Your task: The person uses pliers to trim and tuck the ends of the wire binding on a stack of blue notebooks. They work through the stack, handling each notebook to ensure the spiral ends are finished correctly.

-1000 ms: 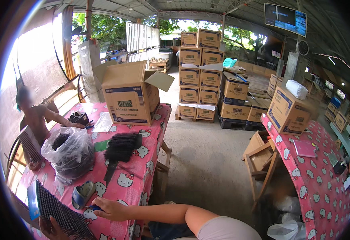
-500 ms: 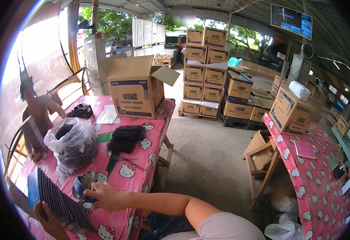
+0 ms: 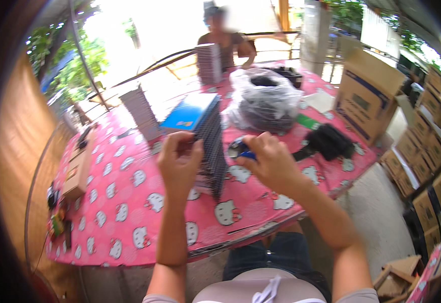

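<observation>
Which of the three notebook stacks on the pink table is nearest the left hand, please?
It is the blue-topped stack, directly by the left hand; the leftmost pale stack and the far pale stack by the co-worker stand farther away.

An open cardboard box (image 3: 363, 105) stands left of stacked brown cartons (image 3: 422, 127).

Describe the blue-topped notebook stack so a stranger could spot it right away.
Find the pink table, then the big clear bag on it. Left of the bag in the view, right beside the person's left hand, stands the notebook stack. Its bright blue top sets it apart from the two paler stacks beyond it.
</observation>
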Available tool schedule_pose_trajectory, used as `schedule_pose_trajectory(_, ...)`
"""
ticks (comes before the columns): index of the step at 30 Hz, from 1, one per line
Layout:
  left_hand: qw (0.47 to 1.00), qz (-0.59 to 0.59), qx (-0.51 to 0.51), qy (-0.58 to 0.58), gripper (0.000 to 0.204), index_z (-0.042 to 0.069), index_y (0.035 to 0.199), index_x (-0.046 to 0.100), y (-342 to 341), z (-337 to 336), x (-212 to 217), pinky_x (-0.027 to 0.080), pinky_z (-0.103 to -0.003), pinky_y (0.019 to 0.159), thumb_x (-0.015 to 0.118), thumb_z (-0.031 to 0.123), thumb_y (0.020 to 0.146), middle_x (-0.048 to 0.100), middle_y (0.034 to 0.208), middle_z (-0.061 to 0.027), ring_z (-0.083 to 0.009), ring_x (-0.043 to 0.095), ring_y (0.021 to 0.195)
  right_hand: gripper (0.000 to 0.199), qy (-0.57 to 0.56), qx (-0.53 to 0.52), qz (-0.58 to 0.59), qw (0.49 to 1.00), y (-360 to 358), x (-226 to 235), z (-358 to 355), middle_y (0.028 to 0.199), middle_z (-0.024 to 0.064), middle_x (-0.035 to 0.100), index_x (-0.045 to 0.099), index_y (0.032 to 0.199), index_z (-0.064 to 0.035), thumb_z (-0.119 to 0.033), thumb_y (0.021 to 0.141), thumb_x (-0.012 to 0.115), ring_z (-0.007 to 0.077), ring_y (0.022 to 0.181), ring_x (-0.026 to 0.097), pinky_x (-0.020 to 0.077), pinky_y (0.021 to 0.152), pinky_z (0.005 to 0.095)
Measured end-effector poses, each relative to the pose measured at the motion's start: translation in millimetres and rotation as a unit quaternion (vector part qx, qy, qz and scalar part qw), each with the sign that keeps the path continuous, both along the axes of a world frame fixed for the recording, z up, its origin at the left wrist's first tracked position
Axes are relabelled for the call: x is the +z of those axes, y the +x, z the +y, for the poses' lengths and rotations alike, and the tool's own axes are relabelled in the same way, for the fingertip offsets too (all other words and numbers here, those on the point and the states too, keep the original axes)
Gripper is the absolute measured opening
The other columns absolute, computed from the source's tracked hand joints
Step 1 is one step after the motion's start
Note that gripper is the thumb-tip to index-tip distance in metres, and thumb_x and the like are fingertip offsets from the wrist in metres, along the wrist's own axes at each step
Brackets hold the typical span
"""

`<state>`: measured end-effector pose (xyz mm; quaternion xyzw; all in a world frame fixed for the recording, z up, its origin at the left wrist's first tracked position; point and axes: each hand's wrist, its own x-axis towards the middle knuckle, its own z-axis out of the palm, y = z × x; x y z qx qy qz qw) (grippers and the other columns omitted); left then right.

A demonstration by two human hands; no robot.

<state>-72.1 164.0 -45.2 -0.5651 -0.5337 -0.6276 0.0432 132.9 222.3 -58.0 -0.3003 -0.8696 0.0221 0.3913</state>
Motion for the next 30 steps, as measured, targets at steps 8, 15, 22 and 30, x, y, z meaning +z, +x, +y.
schedule_pose_trajectory(8,0.997,-0.069,-0.002,-0.016,0.016,0.0,0.092,0.059,-1,-10,0,0.05,-0.022,0.066,0.068,0.001,0.079,0.064,0.088,-0.005,-0.0081,0.062,0.075,0.042,0.03,0.022,-0.063,0.997,-35,34,10,0.103,0.017,0.055,0.052,0.115,-0.0134,-0.045,0.088,0.056,0.0337,0.102,0.054,0.0371,0.084,0.0545)
schedule_pose_trajectory(15,0.995,-0.096,-0.002,0.02,0.014,-0.002,0.087,0.062,7,-4,-2,0.051,-0.024,0.064,0.07,0.001,0.076,0.064,0.081,-0.0072,-0.0097,0.063,0.071,0.043,0.044,0.001,-0.099,0.994,-40,36,13,0.107,0.0188,0.053,0.051,0.118,-0.0137,-0.044,0.088,0.056,0.036,0.108,0.052,0.0307,0.095,0.0675)
schedule_pose_trajectory(22,0.996,-0.092,0.008,-0.001,0.013,-0.002,0.089,0.062,3,-3,0,0.051,-0.022,0.067,0.07,0.0,0.078,0.065,0.087,-0.0064,-0.009,0.062,0.076,0.04,0.114,0.028,-0.076,0.99,-45,39,24,0.108,0.0178,0.057,0.054,0.114,-0.0158,-0.043,0.086,0.06,0.0342,0.103,0.056,0.0385,0.087,0.0613)
schedule_pose_trajectory(30,0.997,-0.078,-0.01,0.005,0.013,-0.001,0.087,0.061,0,-5,-3,0.051,-0.022,0.069,0.069,-0.002,0.078,0.064,0.088,-0.0072,-0.0095,0.062,0.077,0.06,0.066,0.044,-0.068,0.995,-44,41,33,0.079,0.0166,0.06,0.062,0.084,0.0021,-0.058,0.079,0.061,0.0316,0.074,0.063,0.0493,0.066,0.0389)
